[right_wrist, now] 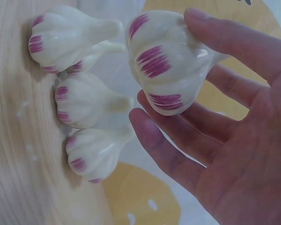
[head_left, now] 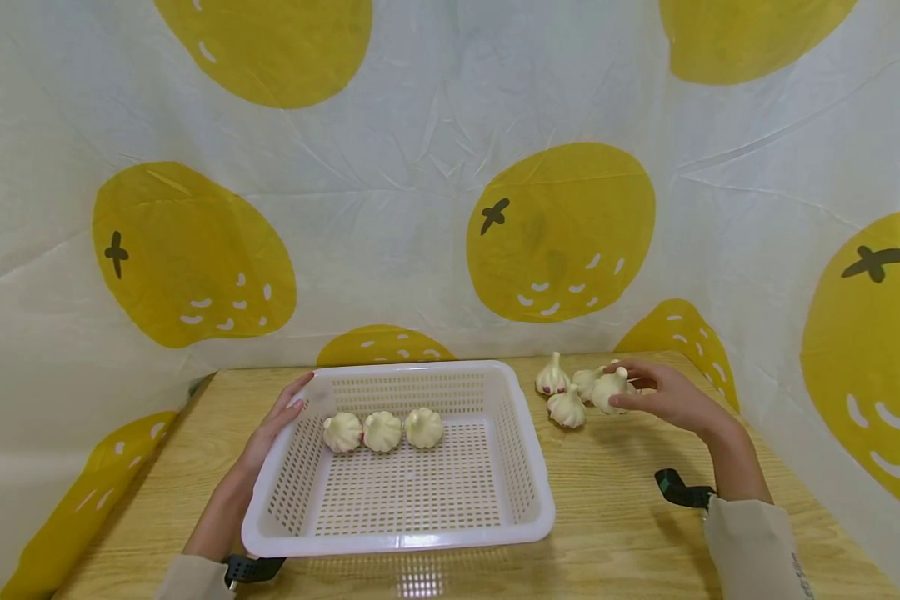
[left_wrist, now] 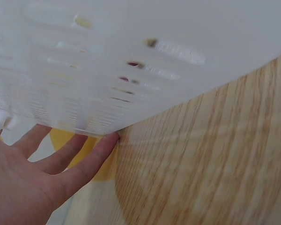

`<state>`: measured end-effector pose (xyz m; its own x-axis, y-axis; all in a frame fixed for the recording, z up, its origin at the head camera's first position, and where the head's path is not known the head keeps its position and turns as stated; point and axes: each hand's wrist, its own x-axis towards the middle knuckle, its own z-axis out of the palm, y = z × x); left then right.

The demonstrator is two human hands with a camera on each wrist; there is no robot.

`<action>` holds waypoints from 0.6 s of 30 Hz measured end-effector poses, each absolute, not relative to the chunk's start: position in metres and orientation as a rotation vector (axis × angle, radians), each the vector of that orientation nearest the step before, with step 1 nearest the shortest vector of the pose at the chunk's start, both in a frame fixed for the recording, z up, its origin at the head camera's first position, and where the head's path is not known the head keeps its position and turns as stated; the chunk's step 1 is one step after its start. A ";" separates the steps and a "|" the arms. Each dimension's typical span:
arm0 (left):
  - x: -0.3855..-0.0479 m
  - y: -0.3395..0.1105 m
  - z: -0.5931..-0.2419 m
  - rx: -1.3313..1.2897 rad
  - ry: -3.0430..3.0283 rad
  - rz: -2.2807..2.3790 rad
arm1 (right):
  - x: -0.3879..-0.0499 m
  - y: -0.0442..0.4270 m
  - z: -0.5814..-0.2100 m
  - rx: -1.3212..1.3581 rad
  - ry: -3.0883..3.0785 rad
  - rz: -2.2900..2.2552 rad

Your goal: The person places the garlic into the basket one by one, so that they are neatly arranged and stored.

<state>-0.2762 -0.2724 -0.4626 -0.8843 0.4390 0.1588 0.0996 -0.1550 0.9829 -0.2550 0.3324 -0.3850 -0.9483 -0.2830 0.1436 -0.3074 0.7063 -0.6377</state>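
A white plastic basket (head_left: 399, 543) with slotted walls stands on the table, three garlic bulbs (head_left: 382, 432) in a row inside it near the left. My left hand (head_left: 270, 429) holds its left rim near the far corner, thumb over the rim; in the left wrist view the fingers (left_wrist: 91, 157) spread along the outer wall. Between thumb and fingertips, my right hand (head_left: 671, 400) holds another garlic bulb (right_wrist: 164, 63), white with purple streaks, off the table. Several more garlic bulbs (right_wrist: 91, 101) stand close together beside it, right of the basket.
The wooden table (head_left: 615, 500) ends at a white curtain (head_left: 390, 250) printed with yellow fruit, which hangs behind and along the sides. Each wrist wears a black strap-mounted device (head_left: 682, 492).
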 end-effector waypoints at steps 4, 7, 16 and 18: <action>-0.276 -0.272 -0.463 0.608 1.871 2.137 | -0.253 0.330 -0.382 0.504 -2.861 1.070; -0.276 -0.272 -0.463 0.601 1.878 2.133 | -0.251 0.328 -0.379 0.499 -2.860 1.060; -0.276 -0.272 -0.463 0.582 1.893 2.127 | -0.247 0.321 -0.373 0.486 -2.858 1.054; -0.276 -0.272 -0.463 0.581 1.895 2.126 | -0.246 0.320 -0.372 0.489 -2.853 1.061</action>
